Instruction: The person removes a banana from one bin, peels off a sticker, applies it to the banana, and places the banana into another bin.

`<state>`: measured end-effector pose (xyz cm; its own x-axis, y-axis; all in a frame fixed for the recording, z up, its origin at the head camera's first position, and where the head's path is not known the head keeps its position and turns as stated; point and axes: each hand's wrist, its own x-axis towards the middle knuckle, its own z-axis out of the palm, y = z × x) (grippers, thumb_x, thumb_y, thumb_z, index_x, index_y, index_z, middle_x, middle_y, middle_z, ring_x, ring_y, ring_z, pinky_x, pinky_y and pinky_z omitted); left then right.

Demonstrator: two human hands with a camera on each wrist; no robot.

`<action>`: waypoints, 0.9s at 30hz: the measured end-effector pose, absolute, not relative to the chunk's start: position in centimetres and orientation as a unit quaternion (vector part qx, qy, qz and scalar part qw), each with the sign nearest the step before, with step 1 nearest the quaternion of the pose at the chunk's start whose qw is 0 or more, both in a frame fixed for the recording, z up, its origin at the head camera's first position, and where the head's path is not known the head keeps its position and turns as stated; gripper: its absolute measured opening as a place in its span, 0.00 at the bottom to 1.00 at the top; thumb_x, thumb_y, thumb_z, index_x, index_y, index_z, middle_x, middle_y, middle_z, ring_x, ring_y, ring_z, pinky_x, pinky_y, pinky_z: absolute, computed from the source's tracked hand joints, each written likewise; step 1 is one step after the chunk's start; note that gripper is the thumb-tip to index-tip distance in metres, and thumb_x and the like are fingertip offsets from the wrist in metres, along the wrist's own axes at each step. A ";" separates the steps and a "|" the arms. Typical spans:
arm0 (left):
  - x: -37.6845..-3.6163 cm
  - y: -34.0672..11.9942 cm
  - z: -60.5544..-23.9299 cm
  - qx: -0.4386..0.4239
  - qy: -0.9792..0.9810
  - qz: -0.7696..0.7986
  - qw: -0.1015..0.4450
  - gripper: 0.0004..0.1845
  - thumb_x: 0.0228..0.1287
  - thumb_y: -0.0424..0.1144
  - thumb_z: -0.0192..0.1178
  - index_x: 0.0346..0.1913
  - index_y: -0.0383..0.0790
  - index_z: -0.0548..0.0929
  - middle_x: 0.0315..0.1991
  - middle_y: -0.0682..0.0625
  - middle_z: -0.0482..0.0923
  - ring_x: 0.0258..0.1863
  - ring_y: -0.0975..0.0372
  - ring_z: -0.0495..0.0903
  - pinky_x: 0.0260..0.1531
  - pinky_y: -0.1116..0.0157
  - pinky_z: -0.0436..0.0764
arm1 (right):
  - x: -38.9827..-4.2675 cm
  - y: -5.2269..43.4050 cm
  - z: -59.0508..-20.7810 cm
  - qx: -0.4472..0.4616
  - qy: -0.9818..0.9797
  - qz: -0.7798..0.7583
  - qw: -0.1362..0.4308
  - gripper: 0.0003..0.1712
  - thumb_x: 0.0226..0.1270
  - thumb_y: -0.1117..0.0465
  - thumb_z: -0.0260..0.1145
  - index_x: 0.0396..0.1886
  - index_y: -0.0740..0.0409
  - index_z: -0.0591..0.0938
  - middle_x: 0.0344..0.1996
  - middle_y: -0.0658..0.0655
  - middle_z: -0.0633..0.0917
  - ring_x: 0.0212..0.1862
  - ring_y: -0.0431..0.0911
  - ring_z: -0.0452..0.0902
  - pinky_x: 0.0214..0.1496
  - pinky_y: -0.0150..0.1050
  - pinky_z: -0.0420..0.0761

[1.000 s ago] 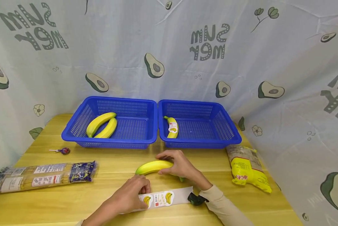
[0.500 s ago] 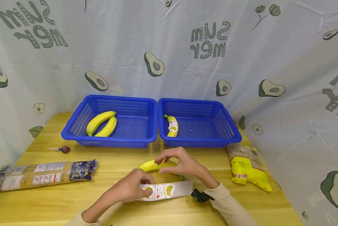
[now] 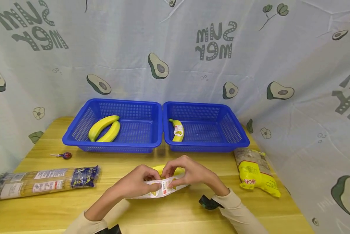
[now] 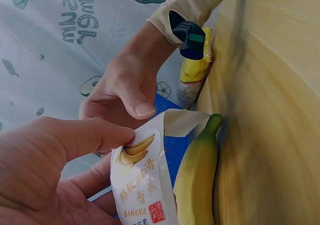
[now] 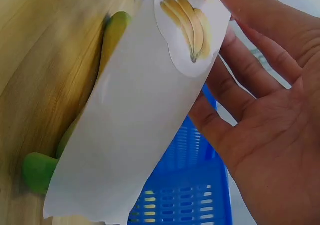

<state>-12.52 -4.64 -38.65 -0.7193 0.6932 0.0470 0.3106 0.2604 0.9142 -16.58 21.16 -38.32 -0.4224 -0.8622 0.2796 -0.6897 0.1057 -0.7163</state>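
Observation:
Between both hands a white strip of banana stickers is held up above the table. My left hand pinches its left part between thumb and fingers. At its middle my right hand has the thumb on the front and curled fingers behind, holding the strip's upper edge. Printed labels show on the strip in the left wrist view; its bare white end hangs toward the right wrist camera. A yellow banana with green tips lies on the table just behind the strip, partly hidden by it and the hands.
Two blue baskets stand side by side at the back. The left basket holds two bananas; the right basket holds one stickered banana. Noodle packs and a lollipop lie left, a yellow bag right.
My left hand has lifted the sticker strip up and toward the banana. My right hand has left the banana and now holds the strip near its middle.

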 end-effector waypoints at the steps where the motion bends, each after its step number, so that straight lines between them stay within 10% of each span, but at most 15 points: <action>1: -12.6 -4.7 -38.5 0.321 0.769 0.518 0.190 0.04 0.70 0.32 0.70 0.36 0.38 0.89 0.32 0.56 0.85 0.36 0.65 0.81 0.45 0.69 0.81 | -16.5 21.2 -38.2 -0.525 0.737 -0.412 0.105 0.16 0.61 0.69 0.83 0.47 0.63 0.87 0.39 0.58 0.91 0.40 0.45 0.87 0.45 0.40 0.92; 27: -13.6 -4.9 -37.2 0.298 0.736 0.565 0.226 0.06 0.74 0.30 0.68 0.43 0.29 0.91 0.29 0.52 0.85 0.24 0.68 0.71 0.23 0.73 0.68 | -16.1 21.6 -37.4 -0.510 0.743 -0.427 0.075 0.10 0.65 0.71 0.80 0.43 0.59 0.89 0.37 0.54 0.91 0.39 0.38 0.85 0.43 0.43 0.92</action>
<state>-13.60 -4.88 -37.22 -0.7203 0.6937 0.0030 0.1824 0.1852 0.9656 -16.09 21.58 -37.36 -0.4679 -0.8224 0.3237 -0.6939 0.1150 -0.7108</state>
